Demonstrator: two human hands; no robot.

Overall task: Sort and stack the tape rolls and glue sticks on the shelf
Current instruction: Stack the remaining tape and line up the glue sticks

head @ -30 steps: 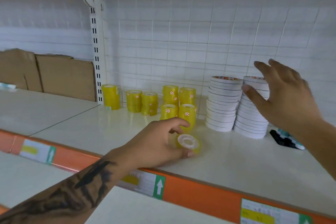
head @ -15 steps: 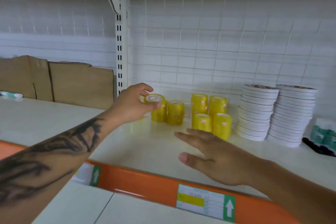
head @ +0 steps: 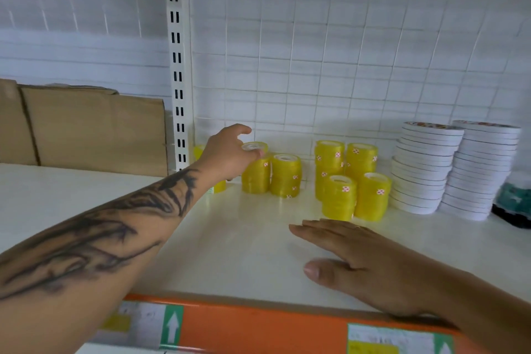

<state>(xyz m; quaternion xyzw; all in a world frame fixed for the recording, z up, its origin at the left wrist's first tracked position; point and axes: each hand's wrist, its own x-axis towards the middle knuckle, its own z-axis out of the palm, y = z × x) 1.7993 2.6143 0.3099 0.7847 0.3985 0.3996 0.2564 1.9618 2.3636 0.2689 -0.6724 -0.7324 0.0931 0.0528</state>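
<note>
Both hands extended: left hand (head: 227, 152) seemingly pinching yellow roll (head: 254, 147).

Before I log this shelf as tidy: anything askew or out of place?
Mostly neat. The white stacks lean and fan out toward the base, and the left hand holds one yellow roll not yet seated on its stack.

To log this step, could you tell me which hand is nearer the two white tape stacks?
The right hand: it lies flat in front of the white tape stacks. The left hand holds a yellow roll far to their left.
</note>
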